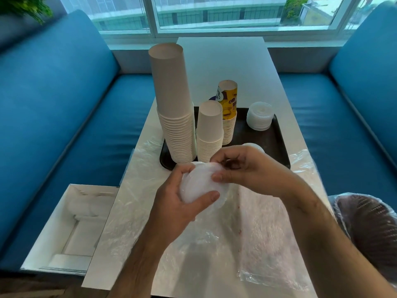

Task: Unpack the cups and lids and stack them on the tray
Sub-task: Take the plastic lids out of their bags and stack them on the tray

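Observation:
A dark tray [277,147] lies on the white table. On it stand a tall stack of white cups [174,108], a shorter white stack [209,132], a yellow printed stack [229,112] and a pile of clear lids [260,116]. Just in front of the tray my left hand [178,203] grips a stack of white lids [199,187] from below and the side. My right hand [242,168] pinches the top edge of that stack with thumb and curled fingers. Another white lid pile [256,146] peeks out behind my right hand.
Clear plastic wrapping [214,237] is spread over the near half of the table. An open white box [68,224] sits on the blue bench at the left. A lined bin [369,224] stands at the right. Blue benches flank the table.

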